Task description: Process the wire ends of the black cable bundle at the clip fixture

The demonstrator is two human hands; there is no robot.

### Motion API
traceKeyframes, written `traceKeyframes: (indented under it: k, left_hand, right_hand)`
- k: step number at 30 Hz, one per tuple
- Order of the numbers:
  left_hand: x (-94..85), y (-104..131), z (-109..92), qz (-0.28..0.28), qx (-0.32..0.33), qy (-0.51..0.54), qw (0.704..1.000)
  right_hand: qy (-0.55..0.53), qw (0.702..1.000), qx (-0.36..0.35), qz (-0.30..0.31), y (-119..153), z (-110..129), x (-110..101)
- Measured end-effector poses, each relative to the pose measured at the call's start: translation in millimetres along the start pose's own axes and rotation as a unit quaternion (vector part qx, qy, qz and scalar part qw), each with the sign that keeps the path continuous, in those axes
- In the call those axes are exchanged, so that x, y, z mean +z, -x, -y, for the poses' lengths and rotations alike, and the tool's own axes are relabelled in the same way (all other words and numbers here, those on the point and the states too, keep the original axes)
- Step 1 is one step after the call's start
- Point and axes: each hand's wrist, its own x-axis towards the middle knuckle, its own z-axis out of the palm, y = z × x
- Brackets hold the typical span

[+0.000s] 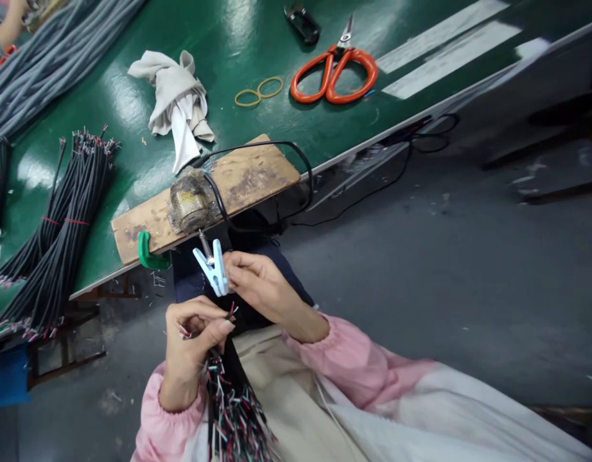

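Observation:
My left hand (197,337) is closed on black cables, whose stripped red, white and black wire ends (232,312) poke out past the thumb. My right hand (257,282) has its fingers pinched at the side of a light blue clothespin (214,268); whether it grips the clothespin or something small is hard to make out. The clothespin sits around a metal tip (204,244) that sticks out of a resin-covered block (190,204) on a wooden board (252,176). A bundle of cables with many wire ends (241,410) lies on my lap below the left hand.
Orange-handled scissors (332,80), yellow rings (259,92), a black tool (302,24) and a crumpled cloth (178,99) lie on the green table (132,147). Tied black cable bundles (69,224) and grey cables (60,58) are at left. A green clamp (149,252) holds the board. Another person's arm (11,25) shows top left.

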Motion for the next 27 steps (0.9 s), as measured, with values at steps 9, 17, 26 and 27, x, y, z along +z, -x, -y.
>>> traceKeyframes:
  k: [9, 17, 26, 27]
  left_hand:
    - [1.9, -5, -12, -0.052, 0.066, -0.027, 0.996]
    - [8.4, -6, -7, -0.118, 0.166, -0.136, 0.97]
    - [11.0, -10, -7, -0.125, 0.13, -0.158, 0.971]
    - [11.6, -10, -8, -0.126, 0.128, -0.155, 0.971]
  right_hand:
    - [-0.082, 0.987, 0.125, 0.052, -26, 17, 20]
    - [-0.088, 0.987, 0.126, 0.036, -26, 16, 21]
    - [-0.124, 0.978, 0.156, 0.052, -24, 17, 22]
    - [-0.124, 0.978, 0.159, 0.056, -24, 15, 20]
